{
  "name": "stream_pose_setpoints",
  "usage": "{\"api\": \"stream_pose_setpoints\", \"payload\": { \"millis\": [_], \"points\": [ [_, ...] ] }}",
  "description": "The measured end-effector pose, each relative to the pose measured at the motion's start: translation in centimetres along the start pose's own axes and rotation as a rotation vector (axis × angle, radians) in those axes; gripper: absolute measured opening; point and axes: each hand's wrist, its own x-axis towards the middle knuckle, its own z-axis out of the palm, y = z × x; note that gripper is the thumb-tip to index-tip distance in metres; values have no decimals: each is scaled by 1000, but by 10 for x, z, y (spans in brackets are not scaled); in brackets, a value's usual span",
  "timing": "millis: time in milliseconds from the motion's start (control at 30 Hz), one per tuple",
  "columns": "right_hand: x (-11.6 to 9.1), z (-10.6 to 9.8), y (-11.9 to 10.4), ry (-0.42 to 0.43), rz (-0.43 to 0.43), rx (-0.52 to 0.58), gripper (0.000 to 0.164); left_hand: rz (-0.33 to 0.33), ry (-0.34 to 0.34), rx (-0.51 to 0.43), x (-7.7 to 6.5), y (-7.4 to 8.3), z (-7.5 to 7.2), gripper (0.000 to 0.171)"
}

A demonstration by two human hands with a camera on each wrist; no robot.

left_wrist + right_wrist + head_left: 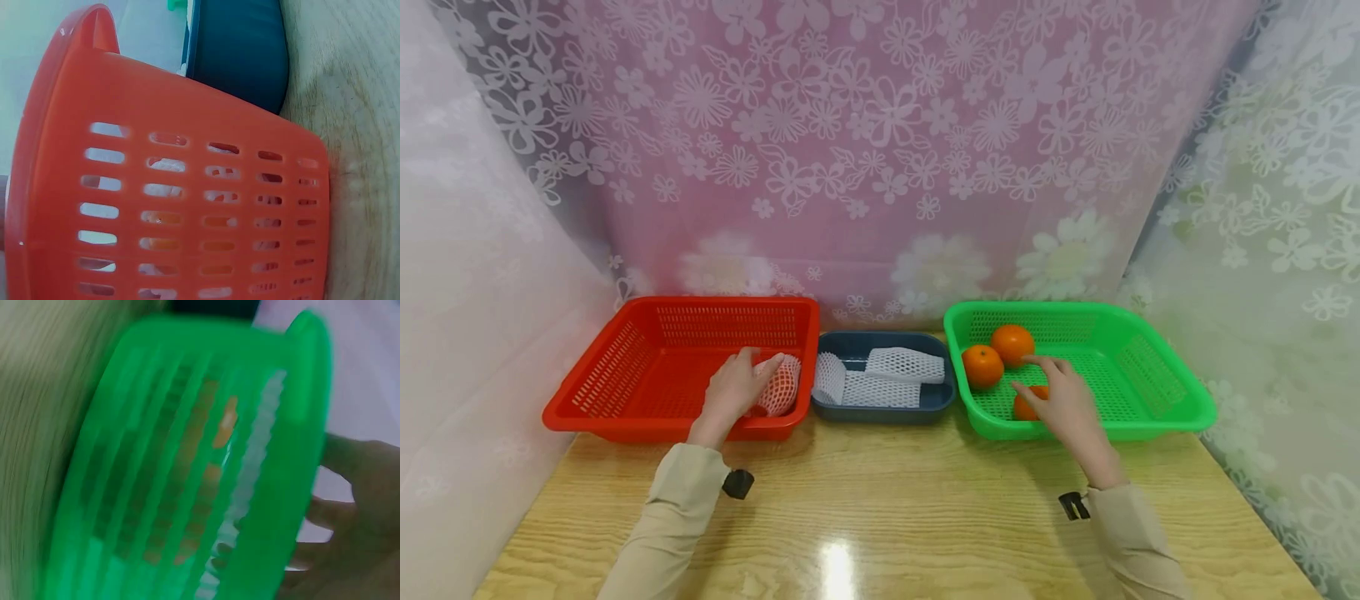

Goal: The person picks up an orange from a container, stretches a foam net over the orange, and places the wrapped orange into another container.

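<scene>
My left hand (730, 392) is inside the red basket (681, 425), its thumb right at an orange wrapped in a white foam net (781, 387). That fruit lies in the basket's near right corner, to the right of the thumb. My right hand (1067, 408) reaches over the near rim of the green basket (1120, 429). Its thumb and fingers are spread above a bare orange (1026, 403), which the hand partly covers. Two more oranges (1012, 345) sit at that basket's left end. In the left wrist view, the red basket's wall (187, 206) hides the hand's fingers.
Between the baskets stands a dark blue tray (880, 414) with white foam nets (883, 390) lying in it. All three containers are on a wooden table (895, 483). A flowered curtain (865, 150) hangs close behind them, and pale curtains (482, 333) flank both sides.
</scene>
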Motion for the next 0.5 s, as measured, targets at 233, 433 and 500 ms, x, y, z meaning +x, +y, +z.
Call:
{"api": "stream_pose_setpoints", "payload": {
  "millis": [233, 433, 500],
  "points": [
    [8, -5, 24, -237, 162, -70, 84, 68, 132, -66, -4, -1, -2, 62],
    [14, -7, 27, -346, 195, -68, 79, 151, 282, -133, -7, -2, -1, 47],
    [16, -6, 27, -337, 194, -54, 78, 170, 325, -154, -7, -2, -1, 42]
  ]
}}
